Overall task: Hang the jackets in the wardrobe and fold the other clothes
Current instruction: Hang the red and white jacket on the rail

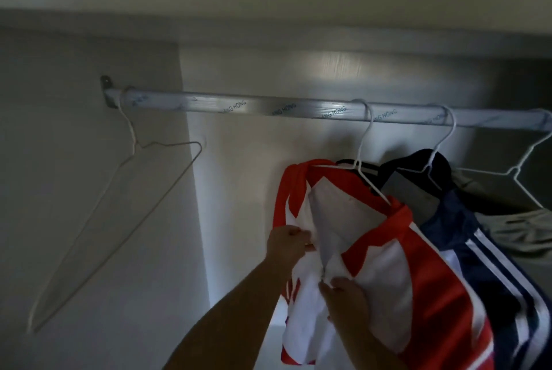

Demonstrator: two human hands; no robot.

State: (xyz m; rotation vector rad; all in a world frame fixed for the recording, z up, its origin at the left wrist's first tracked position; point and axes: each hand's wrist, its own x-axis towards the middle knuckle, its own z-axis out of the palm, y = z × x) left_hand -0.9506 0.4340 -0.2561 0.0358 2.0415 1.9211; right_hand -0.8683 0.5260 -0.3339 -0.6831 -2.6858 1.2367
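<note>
Forearms rise from the bottom edge of the frame towards the lower centre, where both hands work on the front of a red-and-white jacket (pixel 388 274). The left hand (pixel 283 245), slightly higher and to the left, has its fingers curled onto the white front edge of the jacket, pinching it. The right hand (pixel 348 301), lower and just right of it, pinches the fabric at the zip (pixel 324 268) between thumb and fingertips. The jacket is open at the collar and hangs on a white wire hanger (pixel 363 145), right of centre.

Just behind it, towards the right edge, a navy jacket (pixel 466 229) with white stripes hangs on a second white hanger (pixel 445 136). The two garments touch. Further right, an empty white hanger (pixel 516 172) sits above a heap of olive-grey cloth (pixel 525 232).

All three hooks are over a pale metal rail (pixel 239 105) with printed lettering, which crosses the frame from centre left to the right edge. At its left end, by the wall bracket, a bare wire hanger (pixel 136 147) hangs tilted against the wardrobe's side panel (pixel 74 160).
</note>
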